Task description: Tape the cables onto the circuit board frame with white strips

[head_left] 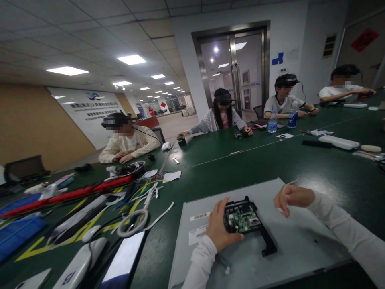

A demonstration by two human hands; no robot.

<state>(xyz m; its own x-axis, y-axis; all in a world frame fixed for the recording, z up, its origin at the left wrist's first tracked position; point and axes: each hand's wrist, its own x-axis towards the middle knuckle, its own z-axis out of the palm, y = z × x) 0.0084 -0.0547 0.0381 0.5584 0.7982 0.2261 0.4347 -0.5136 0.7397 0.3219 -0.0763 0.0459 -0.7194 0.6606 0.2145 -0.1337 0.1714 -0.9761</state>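
My left hand (pixel 221 226) is wrapped round the left side of a black plastic frame (pixel 267 241) that carries a green circuit board (pixel 245 220). Thumb and fingers press on its edges, and the frame rests on a flat grey metal panel (pixel 288 265). To the right, apart from the board, my right hand (pixel 293 198) is raised over the panel with its fingers curled together. A thin pale strip (pixel 291 183) rises from that hand; its lower end is hidden by the fingers. By my left wrist lies a short grey cable with a pale connector (pixel 227 269).
Left of the panel lie a roll of white tape (pixel 132 223), loose wires, a white device (pixel 81 263) and a blue tray (pixel 21 237). A small wrench (pixel 176 161) is further off. Water bottles (pixel 272 122) stand near several seated people across the green table (pixel 207 172).
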